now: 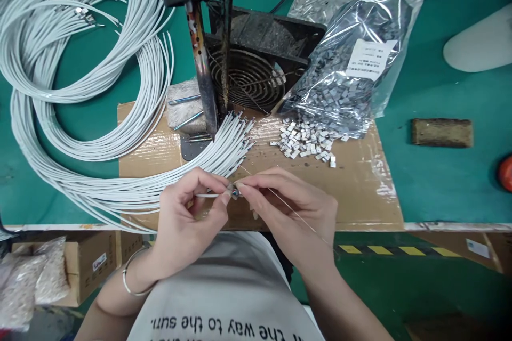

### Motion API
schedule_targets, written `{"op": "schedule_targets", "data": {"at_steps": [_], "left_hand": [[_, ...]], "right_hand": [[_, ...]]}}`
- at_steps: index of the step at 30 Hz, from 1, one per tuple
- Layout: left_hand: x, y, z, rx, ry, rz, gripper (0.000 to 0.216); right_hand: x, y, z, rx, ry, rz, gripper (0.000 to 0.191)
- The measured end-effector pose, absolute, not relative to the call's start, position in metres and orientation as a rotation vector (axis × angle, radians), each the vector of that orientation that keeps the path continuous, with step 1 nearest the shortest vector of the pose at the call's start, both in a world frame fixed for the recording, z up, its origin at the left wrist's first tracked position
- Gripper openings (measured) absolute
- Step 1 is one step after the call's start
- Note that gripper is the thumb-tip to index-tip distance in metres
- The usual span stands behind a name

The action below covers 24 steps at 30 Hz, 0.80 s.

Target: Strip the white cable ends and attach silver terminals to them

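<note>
My left hand [192, 218] pinches the end of a white cable [210, 195] between thumb and fingertips. My right hand [296, 208] is closed at the same spot, thumb and forefinger on a small metal connector [235, 192] at the cable's tip. Fingers partly hide the connector. A thin pale wire [288, 205] runs slantwise across my right hand. Just beyond my hands lies a thick bundle of white cables [180, 181], its ends fanned out on a cardboard sheet [348, 192]. A pile of small metal connectors [306, 138] sits on the cardboard, past my right hand.
A soldering-iron-like tool [204, 74] points down above the cable ends, before a black fan [248, 74]. Coiled cables [92, 80] lie left. Behind the pile is a plastic bag [340, 85] of metal parts. A worn block [442, 133] rests on the green tabletop [436, 186].
</note>
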<state>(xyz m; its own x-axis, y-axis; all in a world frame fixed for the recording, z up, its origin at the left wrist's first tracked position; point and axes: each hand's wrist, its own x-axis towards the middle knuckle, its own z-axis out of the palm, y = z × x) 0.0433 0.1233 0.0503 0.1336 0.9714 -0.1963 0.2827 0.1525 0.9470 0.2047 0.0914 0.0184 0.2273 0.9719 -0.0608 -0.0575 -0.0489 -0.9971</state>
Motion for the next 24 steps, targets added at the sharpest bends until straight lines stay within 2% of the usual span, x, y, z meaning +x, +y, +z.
{"op": "schedule_targets", "data": {"at_steps": [5, 7, 10, 14, 18, 24], "left_hand": [[0.043, 0.124, 0.043, 1.297, 1.404, 0.859, 0.013], [0.044, 0.127, 0.043, 1.277, 1.426, 0.864, 0.012], [0.045, 0.134, 0.045, 1.234, 1.445, 0.882, 0.011], [0.045, 0.143, 0.048, 1.176, 1.46, 0.903, 0.011], [0.044, 0.149, 0.049, 1.146, 1.478, 0.922, 0.01], [0.044, 0.155, 0.048, 1.16, 1.488, 0.959, 0.01]], "right_hand": [[0.209, 0.083, 0.01, -1.362, -1.055, 1.014, 0.032], [0.211, 0.081, 0.008, -1.384, -1.048, 1.017, 0.029], [0.213, 0.084, 0.009, -1.409, -1.072, 0.998, 0.014], [0.213, 0.095, 0.014, -1.397, -1.206, 0.936, 0.025], [0.209, 0.104, 0.019, -1.35, -1.166, 0.962, 0.019], [0.198, 0.113, 0.027, -1.334, -0.985, 1.071, 0.021]]}}
